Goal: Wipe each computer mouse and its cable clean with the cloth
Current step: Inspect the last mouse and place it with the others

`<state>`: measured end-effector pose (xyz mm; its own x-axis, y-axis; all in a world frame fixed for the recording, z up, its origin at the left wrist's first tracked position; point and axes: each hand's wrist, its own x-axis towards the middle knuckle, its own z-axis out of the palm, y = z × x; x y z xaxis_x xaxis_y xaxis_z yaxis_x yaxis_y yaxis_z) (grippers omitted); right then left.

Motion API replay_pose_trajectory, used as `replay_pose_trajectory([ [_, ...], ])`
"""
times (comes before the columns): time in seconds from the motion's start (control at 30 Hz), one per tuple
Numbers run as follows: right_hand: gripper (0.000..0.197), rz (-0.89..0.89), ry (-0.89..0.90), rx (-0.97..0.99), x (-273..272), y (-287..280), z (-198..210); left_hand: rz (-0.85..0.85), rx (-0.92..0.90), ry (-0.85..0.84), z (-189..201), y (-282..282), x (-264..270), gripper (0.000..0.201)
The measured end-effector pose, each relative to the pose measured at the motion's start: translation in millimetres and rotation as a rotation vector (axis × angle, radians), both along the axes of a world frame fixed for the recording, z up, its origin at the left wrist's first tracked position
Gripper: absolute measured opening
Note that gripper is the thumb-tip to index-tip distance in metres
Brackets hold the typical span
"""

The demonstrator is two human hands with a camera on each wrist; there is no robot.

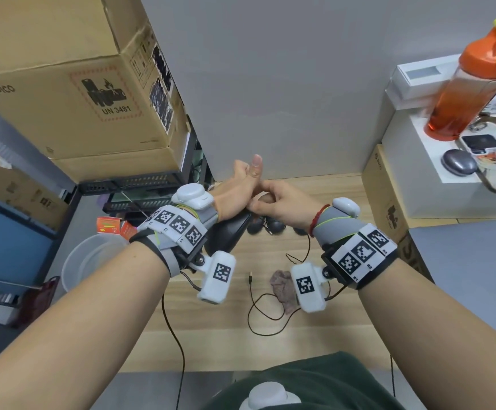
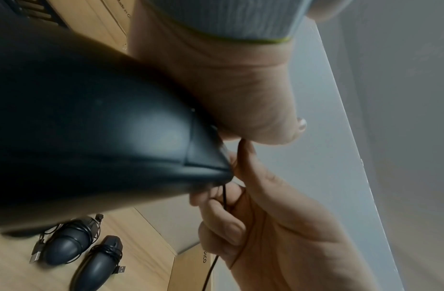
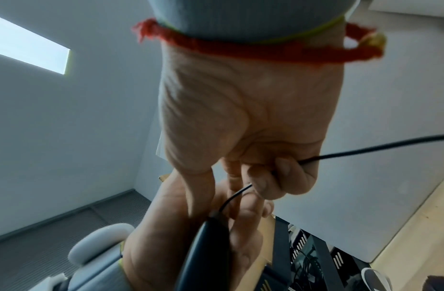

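Black and matte, the mouse is held up above the wooden bench in the left hand, fingers wrapped around its body and thumb pointing upward. The right hand meets it at the front end, fingers curled round the thin cable where it leaves the mouse. The crumpled cloth lies on the bench below, beside the cable's slack loop. Two other mice with wound cables rest further back.
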<state>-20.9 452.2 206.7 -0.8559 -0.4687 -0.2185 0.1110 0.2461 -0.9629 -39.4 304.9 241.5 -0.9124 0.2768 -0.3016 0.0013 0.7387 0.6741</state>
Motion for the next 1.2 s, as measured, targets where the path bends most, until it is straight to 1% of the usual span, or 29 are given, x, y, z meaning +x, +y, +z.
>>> replay_pose_trajectory([
  [0.03, 0.031, 0.019, -0.026, -0.025, 1, 0, -2, 0.005, 0.007, -0.005, 0, 0, 0, 0.09],
  [0.07, 0.032, 0.035, -0.017, -0.031, 3, -1, -5, 0.007, 0.008, -0.011, -2, 0, 1, 0.095],
  [0.13, 0.021, 0.032, 0.038, -0.008, 6, -5, -9, -0.005, -0.007, -0.022, -6, 0, 1, 0.103],
  [0.23, 0.016, -0.051, 0.031, -0.061, 8, -3, -16, 0.01, -0.015, -0.019, -11, 1, -1, 0.105],
  [0.3, 0.014, -0.151, 0.019, -0.122, 7, 4, -19, 0.057, 0.015, 0.0, -12, -5, -4, 0.095],
  [0.33, 0.016, -0.213, 0.023, -0.128, 5, 7, -20, 0.08, 0.042, 0.008, -15, -9, -5, 0.089],
  [0.4, 0.027, -0.326, 0.052, -0.099, 1, 13, -22, 0.147, 0.138, -0.026, -22, -18, -3, 0.075],
  [0.47, 0.034, -0.38, 0.092, -0.042, -2, 16, -23, 0.192, 0.25, -0.098, -30, -22, 1, 0.06],
  [0.53, 0.037, -0.366, 0.103, -0.007, -3, 17, -24, 0.193, 0.316, -0.099, -35, -22, 5, 0.05],
  [0.6, 0.035, -0.348, 0.091, -0.009, -3, 19, -24, 0.221, 0.336, -0.025, -37, -23, 4, 0.05],
  [0.7, 0.022, -0.34, 0.076, -0.029, -4, 29, -20, 0.252, 0.319, 0.025, -35, -28, -1, 0.049],
  [0.77, 0.01, -0.315, 0.099, 0.01, -6, 40, -18, 0.25, 0.315, 0.014, -34, -32, -2, 0.044],
  [0.8, 0.006, -0.303, 0.124, 0.041, -7, 43, -17, 0.244, 0.315, 0.011, -34, -33, -2, 0.043],
  [0.93, 0.016, -0.284, 0.236, 0.15, -9, 43, -15, 0.194, 0.308, 0.014, -34, -30, 0, 0.039],
  [1.0, 0.018, -0.283, 0.272, 0.196, -9, 40, -13, 0.178, 0.307, 0.016, -33, -28, 1, 0.041],
  [1.07, 0.017, -0.261, 0.314, 0.262, -8, 42, -11, 0.156, 0.295, 0.006, -32, -28, 1, 0.04],
  [1.2, 0.007, -0.186, 0.411, 0.439, -7, 46, -3, 0.13, 0.238, 0.002, -29, -28, 2, 0.041],
])
